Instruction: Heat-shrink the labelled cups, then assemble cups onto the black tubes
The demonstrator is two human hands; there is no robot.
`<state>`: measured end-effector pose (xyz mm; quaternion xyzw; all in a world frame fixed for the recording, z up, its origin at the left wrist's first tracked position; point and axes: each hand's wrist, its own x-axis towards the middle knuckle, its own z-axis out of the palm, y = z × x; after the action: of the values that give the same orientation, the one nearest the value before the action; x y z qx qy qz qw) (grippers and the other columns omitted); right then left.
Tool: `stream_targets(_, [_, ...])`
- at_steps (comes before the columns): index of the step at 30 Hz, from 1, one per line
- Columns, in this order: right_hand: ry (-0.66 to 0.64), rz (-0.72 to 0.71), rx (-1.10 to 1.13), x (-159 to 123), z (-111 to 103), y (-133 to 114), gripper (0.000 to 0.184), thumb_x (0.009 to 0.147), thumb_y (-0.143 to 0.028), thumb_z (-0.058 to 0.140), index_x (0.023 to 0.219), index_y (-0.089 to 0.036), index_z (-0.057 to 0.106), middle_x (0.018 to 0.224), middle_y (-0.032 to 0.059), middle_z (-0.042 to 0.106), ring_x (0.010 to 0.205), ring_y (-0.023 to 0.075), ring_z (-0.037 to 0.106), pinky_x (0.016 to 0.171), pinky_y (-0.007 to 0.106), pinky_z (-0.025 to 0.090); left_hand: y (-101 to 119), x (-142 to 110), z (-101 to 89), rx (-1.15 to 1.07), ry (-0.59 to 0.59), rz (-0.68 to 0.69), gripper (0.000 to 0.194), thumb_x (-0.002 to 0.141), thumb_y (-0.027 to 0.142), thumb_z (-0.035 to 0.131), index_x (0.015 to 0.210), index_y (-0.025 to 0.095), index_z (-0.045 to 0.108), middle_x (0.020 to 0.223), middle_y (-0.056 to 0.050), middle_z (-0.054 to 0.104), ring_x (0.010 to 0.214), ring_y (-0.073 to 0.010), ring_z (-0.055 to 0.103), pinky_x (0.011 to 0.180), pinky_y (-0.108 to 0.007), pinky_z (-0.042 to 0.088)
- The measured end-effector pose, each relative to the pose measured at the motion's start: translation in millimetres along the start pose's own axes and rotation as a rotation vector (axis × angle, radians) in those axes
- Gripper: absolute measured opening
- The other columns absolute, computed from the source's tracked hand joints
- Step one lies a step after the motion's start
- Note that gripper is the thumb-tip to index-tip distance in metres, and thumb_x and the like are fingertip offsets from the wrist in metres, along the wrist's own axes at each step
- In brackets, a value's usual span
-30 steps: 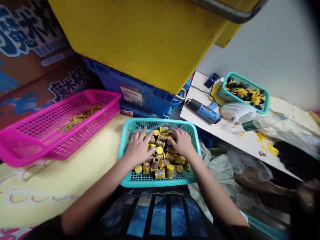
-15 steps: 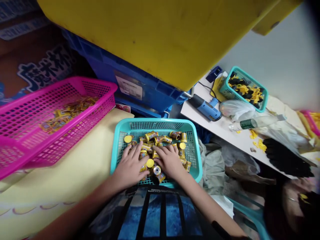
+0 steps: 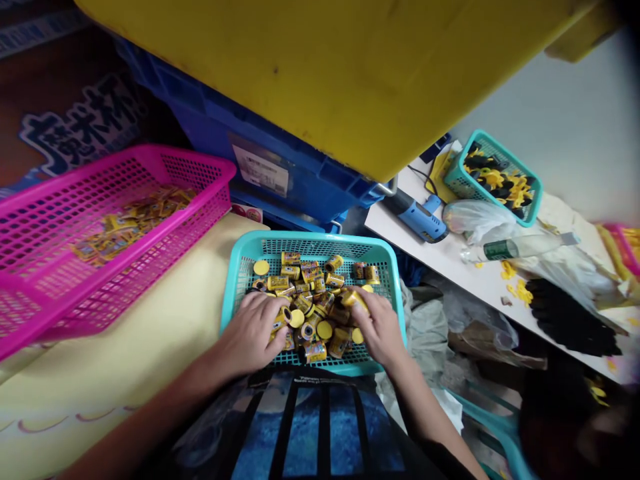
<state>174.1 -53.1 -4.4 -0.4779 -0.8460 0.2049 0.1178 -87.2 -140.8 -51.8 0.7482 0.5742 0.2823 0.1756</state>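
Note:
A turquoise plastic basket (image 3: 395,287) in front of me holds many small yellow printed cylinders (image 3: 310,273), some with flat yellow ends facing up. My left hand (image 3: 255,330) rests at the basket's left side, fingers curled, with a small cylinder (image 3: 281,319) between its index finger and thumb. At the right, my right hand (image 3: 381,330) pinches another yellow cylinder (image 3: 354,300) between thumb and fingers, above the pile. Part of the pile near each palm is hidden by the hands.
A pink basket (image 3: 210,167) with flat yellow printed pieces stands to the left. Behind are a blue crate (image 3: 200,127) and a yellow bin (image 3: 300,80). On the right-hand table (image 3: 440,260) lie a blue heat gun (image 3: 420,220), a bottle (image 3: 500,250) and another turquoise basket (image 3: 537,200).
My hands have moved apart from the middle of the pile, left hand leftward and right hand rightward. The right hand has taken hold of a cylinder, and the cylinders between them are spread differently.

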Motion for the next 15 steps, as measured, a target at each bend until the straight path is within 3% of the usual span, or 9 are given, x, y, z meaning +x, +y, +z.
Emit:
stream_targets(3, [0.015, 0.067, 0.002, 4, -13, 15, 0.063, 0.103, -0.053, 0.018, 0.106, -0.016, 0.069, 0.096, 0.0106, 0.066, 0.089, 0.0224, 0.059, 0.081, 0.037, 0.043, -7, 1, -4.4, -0.002, -0.035, -0.001, 0.028, 0.096, 0.036, 0.044, 0.107, 0.015, 0.06, 0.095, -0.009, 0.07, 0.09, -0.025, 0.062, 0.087, -0.042, 0.045])
stream_targets(5, [-0.074, 0.057, -0.012, 13, -17, 23, 0.065, 0.103, -0.053, 0.016, 0.101, -0.018, 0.071, 0.101, 0.0104, 0.066, 0.095, 0.0231, 0.058, 0.088, 0.039, 0.042, -8, 6, -5.1, 0.022, -0.022, -0.012, 0.034, 0.097, 0.041, 0.043, 0.11, 0.016, 0.062, 0.096, -0.009, 0.07, 0.091, -0.0259, 0.061, 0.088, -0.045, 0.044])
stream_targets(8, [-0.206, 0.09, -0.056, 38, -6, 28, 0.058, 0.104, -0.043, 0.018, 0.109, -0.016, 0.069, 0.116, 0.0112, 0.062, 0.112, 0.0236, 0.053, 0.103, 0.04, 0.038, 3, 21, -0.7, 0.082, -0.008, -0.016, 0.039, 0.096, 0.043, 0.045, 0.118, 0.016, 0.063, 0.11, -0.012, 0.067, 0.107, -0.03, 0.056, 0.098, -0.051, 0.04])
stream_targets(10, [-0.254, 0.13, -0.087, 56, 10, 26, 0.045, 0.102, -0.039, 0.031, 0.114, -0.014, 0.066, 0.118, 0.0137, 0.061, 0.115, 0.025, 0.053, 0.105, 0.041, 0.036, 17, 35, 4.4, 0.064, -0.144, 0.058, 0.04, 0.092, 0.045, 0.053, 0.12, 0.019, 0.064, 0.123, -0.012, 0.063, 0.117, -0.0315, 0.053, 0.104, -0.052, 0.037])
stream_targets(12, [-0.309, 0.148, -0.108, 70, 24, 22, 0.036, 0.096, -0.04, 0.05, 0.112, -0.012, 0.066, 0.111, 0.0158, 0.062, 0.108, 0.0273, 0.057, 0.1, 0.042, 0.04, 31, 46, 7.7, 0.029, -0.354, 0.117, 0.042, 0.085, 0.049, 0.061, 0.114, 0.02, 0.068, 0.129, -0.012, 0.06, 0.119, -0.0328, 0.053, 0.105, -0.052, 0.039])
stream_targets(15, [-0.375, 0.133, -0.097, 76, 30, 15, 0.032, 0.086, -0.038, 0.066, 0.104, -0.011, 0.068, 0.101, 0.0148, 0.064, 0.096, 0.0261, 0.061, 0.09, 0.039, 0.045, 38, 54, 5.5, 0.029, -0.528, 0.072, 0.044, 0.077, 0.052, 0.068, 0.108, 0.02, 0.072, 0.131, -0.015, 0.059, 0.121, -0.0364, 0.053, 0.103, -0.054, 0.042])
